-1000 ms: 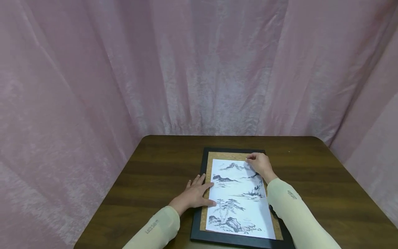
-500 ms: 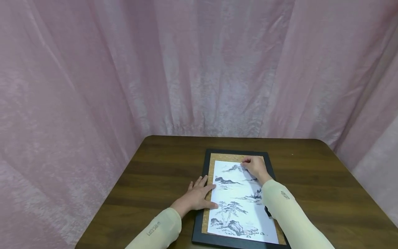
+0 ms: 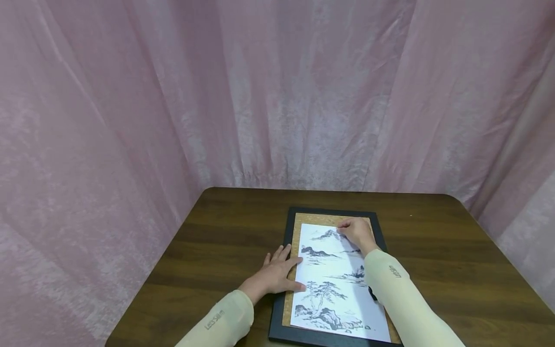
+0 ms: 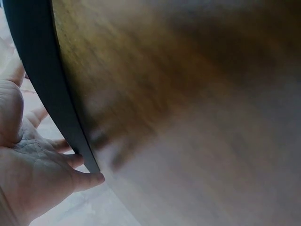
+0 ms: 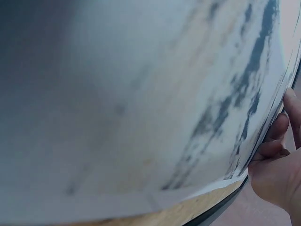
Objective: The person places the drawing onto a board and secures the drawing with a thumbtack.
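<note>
A white sheet printed with an ink landscape (image 3: 321, 270) lies on a tan speckled backing board (image 3: 314, 219) framed by a black border (image 3: 277, 315). My left hand (image 3: 275, 277) spreads over the frame's left side, thumb and index finger resting on the sheet's left edge. In the left wrist view its fingers reach along the black border. At the sheet's top edge, my right hand (image 3: 357, 233) has curled fingers and seems to pinch the paper; the contact of its fingertips is partly hidden. The right wrist view shows the fingers (image 5: 273, 149) at the paper's edge.
A dark brown wooden table (image 3: 234, 226) with rounded far corners carries the frame. Behind it and along both sides hang pink curtains (image 3: 277, 96). My right sleeve (image 3: 403, 294) covers part of the frame's right side.
My right hand has moved left along the sheet's top edge, away from the frame's right corner. The left hand keeps its place on the sheet's edge. The view has shifted slightly.
</note>
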Available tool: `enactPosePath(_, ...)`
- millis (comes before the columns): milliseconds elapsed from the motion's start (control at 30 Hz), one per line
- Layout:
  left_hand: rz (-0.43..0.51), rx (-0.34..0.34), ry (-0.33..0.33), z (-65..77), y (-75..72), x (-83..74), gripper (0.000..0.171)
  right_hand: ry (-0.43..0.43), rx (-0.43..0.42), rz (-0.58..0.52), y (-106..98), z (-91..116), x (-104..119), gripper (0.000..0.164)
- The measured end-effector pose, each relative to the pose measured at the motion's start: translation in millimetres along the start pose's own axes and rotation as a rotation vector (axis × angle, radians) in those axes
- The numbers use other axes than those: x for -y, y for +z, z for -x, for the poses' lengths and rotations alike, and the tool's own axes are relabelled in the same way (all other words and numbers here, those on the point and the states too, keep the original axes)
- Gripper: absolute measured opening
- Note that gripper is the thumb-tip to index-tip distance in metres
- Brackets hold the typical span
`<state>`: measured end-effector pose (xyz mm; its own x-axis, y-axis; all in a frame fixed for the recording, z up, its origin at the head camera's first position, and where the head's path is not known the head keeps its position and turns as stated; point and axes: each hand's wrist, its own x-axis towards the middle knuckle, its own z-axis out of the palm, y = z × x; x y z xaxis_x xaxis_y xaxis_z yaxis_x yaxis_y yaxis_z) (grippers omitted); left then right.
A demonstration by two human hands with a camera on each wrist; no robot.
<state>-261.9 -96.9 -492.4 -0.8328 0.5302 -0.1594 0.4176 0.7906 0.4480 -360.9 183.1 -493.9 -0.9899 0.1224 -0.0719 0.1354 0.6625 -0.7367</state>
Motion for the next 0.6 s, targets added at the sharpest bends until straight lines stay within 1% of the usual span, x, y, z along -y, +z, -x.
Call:
enactPosePath(100, -0.008, 0.002, 0.002, -0.5, -1.1, 0.0, 0.082, 0.016, -0.007, -0.007, -2.6, 2.0, 3.4, 0.013)
enactPosePath(267, -0.009, 0.002, -0.004, -1.3, -1.3, 0.6, 0.082, 0.014, -0.014, 0.009, -5.0, 2.5, 4.7, 0.014)
enactPosePath(467, 0.001, 0.011, 0.007, 0.3, -0.6, 2.1, 0.082, 0.023, 0.023, 0.003, -4.7, 4.1, 2.9, 0.015)
enactPosePath(600, 0.005, 0.011, 0.01, 1.2, -0.4, 2.9, 0.081, -0.006, 0.032, -0.024, -5.5, 4.7, 1.1, 0.018)
